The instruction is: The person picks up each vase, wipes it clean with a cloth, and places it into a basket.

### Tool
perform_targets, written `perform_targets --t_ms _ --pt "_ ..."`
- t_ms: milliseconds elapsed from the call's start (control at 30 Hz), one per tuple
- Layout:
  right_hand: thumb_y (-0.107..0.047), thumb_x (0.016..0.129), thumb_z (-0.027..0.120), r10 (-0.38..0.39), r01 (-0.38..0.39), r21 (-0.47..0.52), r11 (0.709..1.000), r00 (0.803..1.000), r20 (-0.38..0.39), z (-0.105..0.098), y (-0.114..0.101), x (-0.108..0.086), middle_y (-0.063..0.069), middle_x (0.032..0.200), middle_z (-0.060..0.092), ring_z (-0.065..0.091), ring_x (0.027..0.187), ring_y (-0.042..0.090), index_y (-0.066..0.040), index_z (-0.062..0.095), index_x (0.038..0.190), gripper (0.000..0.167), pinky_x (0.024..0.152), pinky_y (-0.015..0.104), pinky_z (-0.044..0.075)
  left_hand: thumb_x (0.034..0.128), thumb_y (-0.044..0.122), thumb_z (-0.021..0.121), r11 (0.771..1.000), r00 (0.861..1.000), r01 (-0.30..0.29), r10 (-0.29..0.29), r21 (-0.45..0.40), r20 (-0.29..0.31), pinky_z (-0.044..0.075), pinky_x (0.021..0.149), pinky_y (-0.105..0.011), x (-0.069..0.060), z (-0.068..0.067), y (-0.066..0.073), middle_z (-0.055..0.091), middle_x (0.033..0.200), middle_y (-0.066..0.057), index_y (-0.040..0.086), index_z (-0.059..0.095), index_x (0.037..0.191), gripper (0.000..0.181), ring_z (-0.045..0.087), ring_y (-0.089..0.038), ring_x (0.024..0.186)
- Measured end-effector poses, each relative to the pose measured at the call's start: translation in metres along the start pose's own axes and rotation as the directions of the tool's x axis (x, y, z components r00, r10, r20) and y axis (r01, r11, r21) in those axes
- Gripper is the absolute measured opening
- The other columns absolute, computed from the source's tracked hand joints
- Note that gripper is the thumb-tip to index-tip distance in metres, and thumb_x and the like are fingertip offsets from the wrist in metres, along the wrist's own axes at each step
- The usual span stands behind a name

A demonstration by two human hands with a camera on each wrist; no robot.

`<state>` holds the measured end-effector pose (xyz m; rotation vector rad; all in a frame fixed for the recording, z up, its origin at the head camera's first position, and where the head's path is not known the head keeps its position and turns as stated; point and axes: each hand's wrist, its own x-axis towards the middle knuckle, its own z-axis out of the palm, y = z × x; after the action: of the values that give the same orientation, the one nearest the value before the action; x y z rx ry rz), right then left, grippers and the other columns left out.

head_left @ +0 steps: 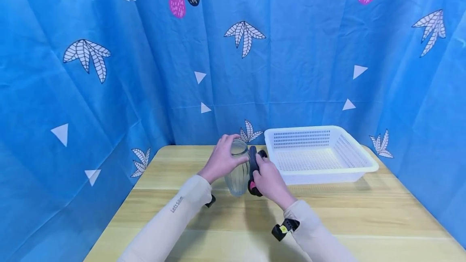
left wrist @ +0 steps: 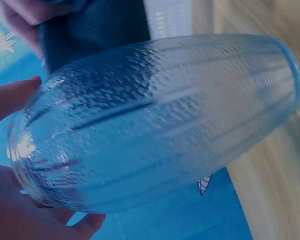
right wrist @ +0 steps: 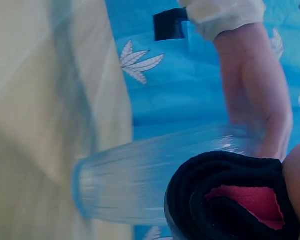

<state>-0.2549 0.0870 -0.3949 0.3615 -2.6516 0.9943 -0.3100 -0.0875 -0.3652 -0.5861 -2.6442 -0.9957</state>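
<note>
A clear ribbed glass vase (head_left: 237,181) stands roughly upright in front of me, its narrower end down. My left hand (head_left: 223,157) grips it near the mouth, thumb on one side and fingers on the other. In the left wrist view the textured glass vase (left wrist: 155,125) fills most of the picture. Just to the right, my right hand (head_left: 271,179) holds a rolled dark cloth (head_left: 253,163) with a pink inner side. The right wrist view shows that cloth (right wrist: 182,200) end-on, its layers curled around the pink. Whether cloth and glass touch, I cannot tell.
A white plastic basket (head_left: 329,171) with slotted walls sits at the back right of the wooden table (head_left: 233,233), close beside my right hand. Blue patterned curtains (head_left: 218,64) hang behind the table and along both sides.
</note>
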Motion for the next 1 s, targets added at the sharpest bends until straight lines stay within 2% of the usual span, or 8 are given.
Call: perform_targets --t_ms 133,267,400,567,667,733,867,1000 --pt "-0.008 0.096 0.055 -0.051 0.049 -0.051 0.998 0.998 -0.036 -0.010 -0.011 0.002 0.036 0.141 0.050 0.054 0.124 0.046 0.000 0.041 0.152 0.058 0.102 0.056 0.046 0.0845 0.036 0.079 0.995 0.999 -0.024 0.028 -0.093 0.042 0.043 0.107 -0.050 0.002 0.000 0.000 0.046 0.139 -0.011 0.017 0.047 0.147 0.073 0.046 -0.030 0.131" --pt "-0.007 0.095 0.057 -0.076 0.073 -0.110 0.991 0.997 -0.020 -0.009 -0.012 0.007 0.033 0.133 0.056 0.058 0.117 0.045 0.003 0.043 0.149 0.057 0.100 0.054 0.048 0.0818 0.026 0.078 0.991 0.998 -0.049 0.055 -0.127 0.039 0.043 0.106 -0.049 0.004 0.000 -0.004 0.047 0.134 -0.009 0.017 0.049 0.144 0.070 0.046 -0.030 0.130" --pt "-0.007 0.095 0.057 -0.018 0.023 -0.116 0.993 0.999 0.044 0.002 -0.002 0.014 0.034 0.127 0.058 0.061 0.113 0.043 0.010 0.042 0.147 0.056 0.096 0.052 0.051 0.0799 0.023 0.077 0.988 0.997 -0.060 0.066 -0.142 0.038 0.043 0.106 -0.049 0.005 0.000 -0.007 0.047 0.135 -0.007 0.018 0.049 0.143 0.069 0.046 -0.029 0.130" --pt "-0.008 0.094 0.057 0.063 -0.044 -0.110 0.993 0.983 0.174 0.025 0.020 0.014 0.029 0.112 0.066 0.068 0.088 0.031 0.013 0.049 0.138 0.050 0.077 0.044 0.057 0.0801 0.027 0.079 0.986 0.997 -0.067 0.072 -0.156 0.023 0.043 0.106 -0.049 0.005 0.002 -0.010 0.048 0.137 -0.004 0.020 0.050 0.141 0.068 0.046 -0.026 0.131" --pt "-0.007 0.093 0.057 0.082 -0.055 -0.110 0.992 0.964 0.255 0.036 0.030 0.011 0.023 0.100 0.067 0.061 0.068 0.022 0.014 0.053 0.133 0.045 0.061 0.036 0.051 0.0822 0.036 0.080 0.987 0.996 -0.082 0.084 -0.136 0.011 0.044 0.107 -0.050 0.005 0.005 -0.012 0.048 0.138 0.000 0.019 0.049 0.142 0.069 0.045 -0.023 0.132" --pt "-0.007 0.093 0.057 0.087 -0.059 -0.108 0.992 0.957 0.277 0.040 0.035 0.008 0.022 0.098 0.068 0.058 0.063 0.019 0.015 0.053 0.133 0.046 0.057 0.034 0.047 0.0833 0.045 0.079 0.990 0.996 -0.088 0.089 -0.114 0.005 0.044 0.108 -0.050 0.005 0.007 -0.013 0.047 0.140 0.002 0.018 0.049 0.143 0.072 0.044 -0.022 0.133" --pt "-0.007 0.094 0.056 0.098 -0.081 -0.074 0.994 0.961 0.260 0.041 0.038 0.002 0.025 0.107 0.067 0.059 0.069 0.020 0.013 0.053 0.135 0.046 0.062 0.036 0.049 0.0841 0.053 0.076 0.994 0.997 -0.081 0.081 -0.069 -0.011 0.046 0.104 -0.048 0.005 0.011 -0.014 0.041 0.137 0.001 0.018 0.047 0.143 0.075 0.046 -0.021 0.127" --pt "-0.008 0.096 0.055 0.110 -0.108 -0.024 0.994 0.969 0.221 0.034 0.033 -0.002 0.031 0.129 0.061 0.067 0.097 0.030 0.011 0.048 0.142 0.051 0.082 0.045 0.055 0.0842 0.056 0.074 0.997 0.997 -0.070 0.069 -0.012 -0.027 0.049 0.096 -0.043 0.004 0.010 -0.013 0.037 0.124 -0.001 0.020 0.046 0.143 0.074 0.045 -0.020 0.115"
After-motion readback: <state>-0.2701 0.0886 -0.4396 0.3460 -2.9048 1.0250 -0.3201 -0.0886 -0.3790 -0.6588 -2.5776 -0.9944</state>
